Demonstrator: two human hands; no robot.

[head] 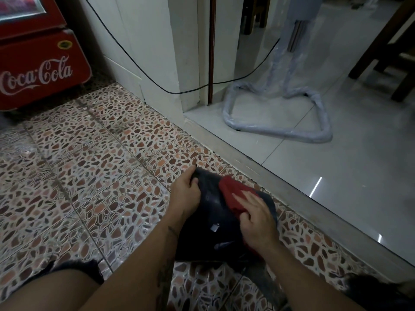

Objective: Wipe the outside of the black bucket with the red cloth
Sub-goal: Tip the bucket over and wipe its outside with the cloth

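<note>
While the black bucket lies tipped on its side on the pebble-patterned floor, its outer wall turned up toward the head camera, both bare hands are on it. The left hand grips the far edge of the bucket, its fingers curled over that edge and pressed close together, thumb lying against the dark wall. The right hand lies flat on the red cloth, fingers slightly spread and pressing the cloth onto the upper right part of the bucket's outside; more of the cloth shows bunched beneath the palm, near the wrist. The bucket sits just beside the raised grey threshold that divides the patterned tiles from a glossy pale floor. On that pale floor, well apart from the bucket, stands a plastic-wrapped metal stand, and dark wooden chair legs show at the upper right. A black cable hangs across the white wall and loops toward the stand. A red Coca-Cola cooler stands at the upper left. A bare knee fills the lower left corner.
</note>
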